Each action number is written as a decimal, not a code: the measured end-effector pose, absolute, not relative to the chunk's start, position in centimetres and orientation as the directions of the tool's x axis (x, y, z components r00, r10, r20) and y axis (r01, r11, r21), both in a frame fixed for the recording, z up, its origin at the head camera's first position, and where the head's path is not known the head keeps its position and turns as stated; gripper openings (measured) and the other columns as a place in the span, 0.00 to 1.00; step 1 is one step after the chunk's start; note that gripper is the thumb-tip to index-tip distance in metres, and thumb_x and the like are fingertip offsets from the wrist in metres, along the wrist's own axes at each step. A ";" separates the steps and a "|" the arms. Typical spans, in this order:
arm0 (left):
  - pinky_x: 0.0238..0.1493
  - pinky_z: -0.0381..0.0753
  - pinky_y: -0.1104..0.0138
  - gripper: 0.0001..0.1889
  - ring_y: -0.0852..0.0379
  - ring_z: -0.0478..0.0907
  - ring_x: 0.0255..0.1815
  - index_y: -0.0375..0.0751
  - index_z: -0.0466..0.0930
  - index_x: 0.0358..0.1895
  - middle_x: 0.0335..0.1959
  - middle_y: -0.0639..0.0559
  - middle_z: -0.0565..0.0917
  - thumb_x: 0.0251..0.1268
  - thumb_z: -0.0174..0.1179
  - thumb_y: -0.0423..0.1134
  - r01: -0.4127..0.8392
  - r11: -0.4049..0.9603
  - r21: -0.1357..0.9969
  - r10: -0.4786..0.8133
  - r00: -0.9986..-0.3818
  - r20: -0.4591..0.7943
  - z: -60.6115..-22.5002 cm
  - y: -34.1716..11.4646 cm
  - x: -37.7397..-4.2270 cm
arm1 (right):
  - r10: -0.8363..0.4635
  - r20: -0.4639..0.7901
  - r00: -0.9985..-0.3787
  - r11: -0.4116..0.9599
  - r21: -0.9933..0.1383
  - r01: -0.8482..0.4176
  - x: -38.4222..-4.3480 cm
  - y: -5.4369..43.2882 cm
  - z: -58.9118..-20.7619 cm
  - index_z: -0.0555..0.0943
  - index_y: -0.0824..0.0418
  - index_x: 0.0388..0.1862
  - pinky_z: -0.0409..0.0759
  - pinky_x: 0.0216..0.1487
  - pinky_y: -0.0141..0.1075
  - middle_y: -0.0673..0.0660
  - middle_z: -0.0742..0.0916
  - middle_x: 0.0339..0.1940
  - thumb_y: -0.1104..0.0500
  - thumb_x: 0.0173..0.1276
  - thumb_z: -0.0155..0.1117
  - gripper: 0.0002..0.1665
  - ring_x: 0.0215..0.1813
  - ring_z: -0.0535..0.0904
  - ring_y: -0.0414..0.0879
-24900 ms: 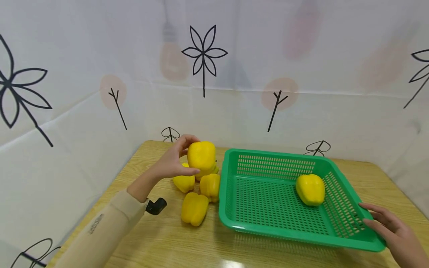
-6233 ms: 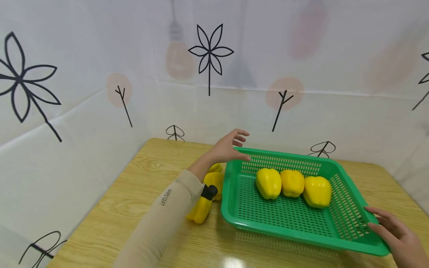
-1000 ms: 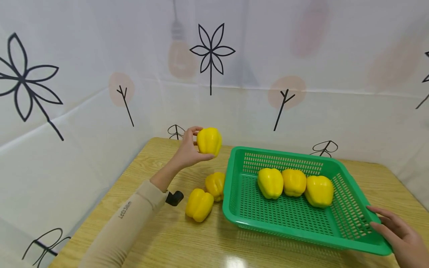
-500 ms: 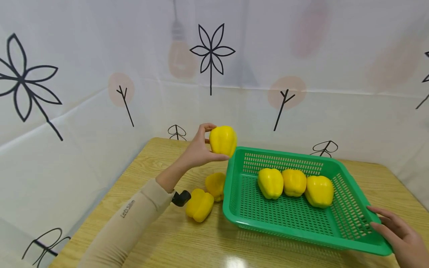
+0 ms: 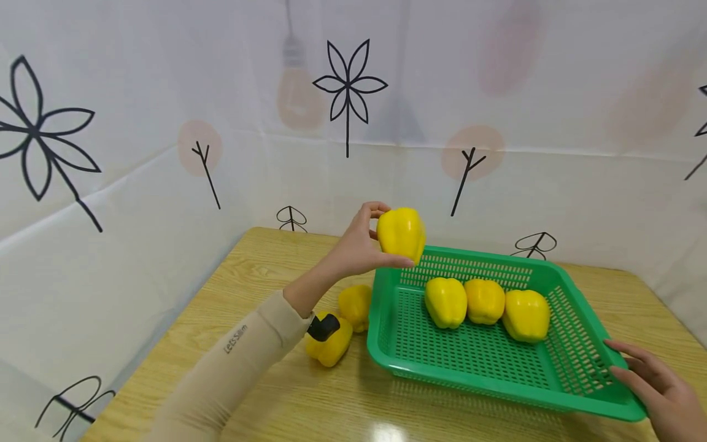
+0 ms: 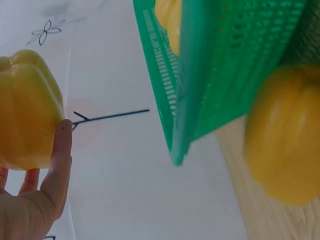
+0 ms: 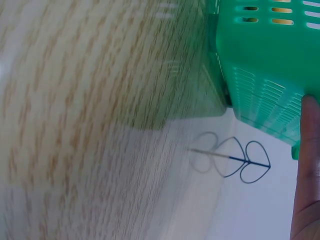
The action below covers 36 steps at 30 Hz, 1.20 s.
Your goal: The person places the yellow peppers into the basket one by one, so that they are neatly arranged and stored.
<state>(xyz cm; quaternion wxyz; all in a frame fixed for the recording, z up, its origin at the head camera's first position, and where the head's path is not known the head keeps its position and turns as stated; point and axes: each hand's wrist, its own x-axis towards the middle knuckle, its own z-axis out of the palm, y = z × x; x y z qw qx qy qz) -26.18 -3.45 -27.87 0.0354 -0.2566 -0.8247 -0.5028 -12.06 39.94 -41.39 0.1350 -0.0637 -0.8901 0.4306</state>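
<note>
My left hand [image 5: 359, 245] grips a yellow bell pepper [image 5: 402, 234] in the air above the left back corner of the green plastic basket [image 5: 458, 380]. In the left wrist view the thumb and fingers of that hand [image 6: 42, 200] hold the pepper [image 6: 27, 115] from below and the side. Three yellow peppers sit in a row inside the basket, the middle pepper [image 5: 485, 301] between two others. On the basket's right rim, my right hand [image 5: 663, 387] holds on with thumb and fingers. The right wrist view shows one finger [image 7: 310, 150] against the basket's outer wall [image 7: 270, 55].
Two more yellow peppers lie on the wooden table [image 5: 265, 393] left of the basket: a rear pepper [image 5: 356, 306] beside its wall and a front pepper [image 5: 331, 350] partly behind the black wrist camera [image 5: 323, 326]. A patterned white cloth [image 5: 265, 166] hangs behind the table.
Over the last second my left hand has carried the pepper rightward, from over the table to over the basket's left back corner. Since the oldest frame, two peppers have joined the one in the basket.
</note>
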 end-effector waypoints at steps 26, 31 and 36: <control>0.39 0.75 0.69 0.46 0.58 0.69 0.45 0.54 0.57 0.62 0.56 0.54 0.63 0.39 0.75 0.54 0.450 0.361 0.817 0.419 -0.861 0.288 -27.9 4.5 -24.8 | 0.212 0.151 -0.965 0.627 -0.779 0.016 -11.9 39.9 -41.3 0.63 0.36 0.67 0.72 0.28 0.23 0.24 0.64 0.43 0.52 0.73 0.50 0.25 0.37 0.63 0.16; 0.40 0.74 0.69 0.45 0.60 0.68 0.44 0.55 0.56 0.65 0.57 0.54 0.62 0.43 0.73 0.54 0.418 0.377 0.826 0.453 -0.861 0.229 -28.3 5.7 -24.8 | 0.223 0.150 -0.963 0.617 -0.786 0.021 -11.9 39.8 -41.3 0.63 0.36 0.67 0.71 0.27 0.22 0.23 0.64 0.43 0.52 0.73 0.51 0.25 0.38 0.62 0.16; 0.39 0.73 0.70 0.43 0.62 0.67 0.43 0.58 0.59 0.63 0.56 0.57 0.62 0.41 0.74 0.51 0.400 0.387 0.831 0.506 -0.845 0.171 -28.9 7.2 -24.7 | 0.220 0.155 -0.963 0.609 -0.793 0.012 -11.9 39.8 -41.2 0.64 0.35 0.66 0.72 0.27 0.23 0.21 0.66 0.41 0.53 0.73 0.51 0.25 0.36 0.65 0.17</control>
